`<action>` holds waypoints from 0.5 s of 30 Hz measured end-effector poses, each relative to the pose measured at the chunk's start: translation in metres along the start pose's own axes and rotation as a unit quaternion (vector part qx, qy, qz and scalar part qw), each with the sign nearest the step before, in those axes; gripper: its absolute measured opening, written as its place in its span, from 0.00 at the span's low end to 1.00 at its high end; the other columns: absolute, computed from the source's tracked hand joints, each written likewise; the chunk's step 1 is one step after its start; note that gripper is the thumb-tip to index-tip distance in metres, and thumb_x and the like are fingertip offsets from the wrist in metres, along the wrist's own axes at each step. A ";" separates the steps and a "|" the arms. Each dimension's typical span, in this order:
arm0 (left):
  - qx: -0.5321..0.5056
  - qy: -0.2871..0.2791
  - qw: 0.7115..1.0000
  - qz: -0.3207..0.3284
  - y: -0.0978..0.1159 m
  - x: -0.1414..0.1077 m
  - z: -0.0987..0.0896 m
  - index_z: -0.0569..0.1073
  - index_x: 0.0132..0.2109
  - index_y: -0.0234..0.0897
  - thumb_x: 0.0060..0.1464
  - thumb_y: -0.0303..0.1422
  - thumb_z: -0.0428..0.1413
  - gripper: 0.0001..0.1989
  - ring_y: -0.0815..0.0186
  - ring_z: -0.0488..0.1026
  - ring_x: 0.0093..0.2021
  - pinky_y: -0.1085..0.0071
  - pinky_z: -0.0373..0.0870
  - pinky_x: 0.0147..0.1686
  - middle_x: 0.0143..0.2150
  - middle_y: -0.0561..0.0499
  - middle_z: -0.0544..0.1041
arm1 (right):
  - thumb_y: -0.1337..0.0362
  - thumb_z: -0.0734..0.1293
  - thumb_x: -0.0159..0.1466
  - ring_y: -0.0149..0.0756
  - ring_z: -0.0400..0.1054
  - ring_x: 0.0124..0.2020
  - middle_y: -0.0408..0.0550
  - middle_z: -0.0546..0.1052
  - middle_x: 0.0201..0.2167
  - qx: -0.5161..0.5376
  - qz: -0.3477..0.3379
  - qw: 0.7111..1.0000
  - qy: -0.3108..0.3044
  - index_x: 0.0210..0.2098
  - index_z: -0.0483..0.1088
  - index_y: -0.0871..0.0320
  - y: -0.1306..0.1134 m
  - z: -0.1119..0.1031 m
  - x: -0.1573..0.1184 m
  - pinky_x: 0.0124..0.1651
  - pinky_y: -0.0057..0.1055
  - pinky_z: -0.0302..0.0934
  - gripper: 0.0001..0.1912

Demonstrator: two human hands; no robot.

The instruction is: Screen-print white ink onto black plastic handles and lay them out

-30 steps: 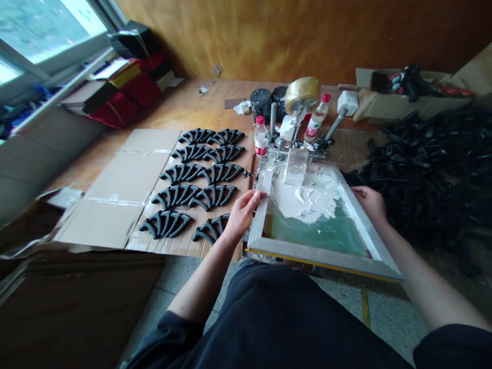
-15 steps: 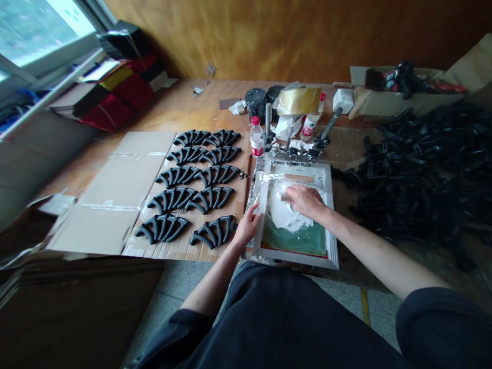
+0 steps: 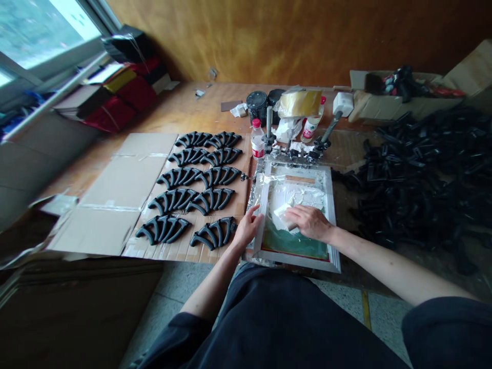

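A screen printing frame with a silver rim and green mesh lies before me, held at its back by hinge clamps. White paste is spread across the mesh. My right hand is closed on a white scraper whose blade rests in the paste around mid-mesh. At the frame's left rim is my left hand, thumb against the edge and fingers along the outer side. A flat wooden strip lies at the frame's far end.
Rows of black curved plastic parts lie on cardboard at left. A heap of black parts fills the right side, before a cardboard box. Behind the frame stand a red-capped bottle, black tubs and a yellow-topped bundle.
My right hand has drawn the scraper toward me, from the upper part of the mesh to its middle, pulling the white paste along. My left hand stays at the left rim.
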State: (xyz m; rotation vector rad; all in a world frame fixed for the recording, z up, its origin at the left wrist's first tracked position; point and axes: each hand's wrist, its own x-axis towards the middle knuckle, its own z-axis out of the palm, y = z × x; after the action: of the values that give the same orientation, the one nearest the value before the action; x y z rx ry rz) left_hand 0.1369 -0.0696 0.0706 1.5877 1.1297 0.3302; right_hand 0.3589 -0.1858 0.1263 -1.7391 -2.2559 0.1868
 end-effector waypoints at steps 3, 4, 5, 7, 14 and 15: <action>-0.007 0.002 1.000 -0.004 0.004 -0.001 -0.001 0.69 0.60 0.41 0.56 0.45 0.53 0.26 0.71 0.61 0.23 0.76 0.57 0.25 0.24 0.57 0.67 | 0.73 0.62 0.62 0.38 0.70 0.39 0.48 0.78 0.38 0.036 -0.012 0.999 -0.020 0.42 0.74 0.56 -0.002 0.002 -0.009 0.40 0.32 0.61 0.13; -0.012 0.002 1.000 -0.005 0.006 -0.002 -0.001 0.69 0.60 0.40 0.56 0.45 0.53 0.27 0.71 0.61 0.23 0.76 0.57 0.25 0.24 0.57 0.67 | 0.71 0.63 0.63 0.38 0.70 0.38 0.47 0.78 0.37 0.044 0.001 0.999 -0.024 0.42 0.75 0.55 -0.001 -0.001 -0.006 0.39 0.31 0.61 0.11; -0.019 -0.002 1.000 -0.007 0.008 -0.002 -0.002 0.69 0.60 0.40 0.55 0.45 0.54 0.27 0.72 0.61 0.23 0.76 0.57 0.24 0.24 0.57 0.67 | 0.68 0.64 0.63 0.37 0.71 0.37 0.45 0.78 0.37 0.048 0.024 0.998 -0.018 0.42 0.75 0.53 0.002 -0.006 0.000 0.39 0.31 0.61 0.10; -0.037 -0.015 0.999 -0.010 0.014 -0.004 -0.007 0.68 0.61 0.39 0.55 0.45 0.54 0.28 0.72 0.60 0.22 0.76 0.56 0.23 0.23 0.58 0.67 | 0.62 0.66 0.64 0.39 0.71 0.39 0.45 0.78 0.40 0.041 0.082 0.996 0.021 0.49 0.73 0.50 0.010 -0.017 0.022 0.40 0.32 0.62 0.14; -0.180 -0.039 0.982 0.033 0.075 -0.020 -0.030 0.73 0.54 0.38 0.56 0.53 0.51 0.28 0.73 0.60 0.20 0.77 0.55 0.20 0.22 0.56 0.65 | 0.54 0.66 0.64 0.38 0.69 0.34 0.48 0.76 0.38 0.027 0.242 0.947 0.212 0.57 0.68 0.53 0.084 -0.080 0.048 0.40 0.36 0.62 0.23; -0.201 -0.033 0.978 0.042 0.089 -0.021 -0.032 0.75 0.50 0.38 0.57 0.54 0.49 0.27 0.72 0.61 0.21 0.77 0.57 0.20 0.24 0.55 0.67 | 0.55 0.64 0.65 0.36 0.69 0.32 0.48 0.76 0.37 0.046 0.271 0.927 0.254 0.55 0.70 0.55 0.101 -0.087 0.035 0.39 0.35 0.62 0.21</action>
State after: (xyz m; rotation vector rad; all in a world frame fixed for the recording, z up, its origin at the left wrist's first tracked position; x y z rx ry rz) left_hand 0.1466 -0.0611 0.1665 1.2781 0.8799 0.5225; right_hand 0.4698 -0.1313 0.1862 -2.0318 -1.3590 -0.0479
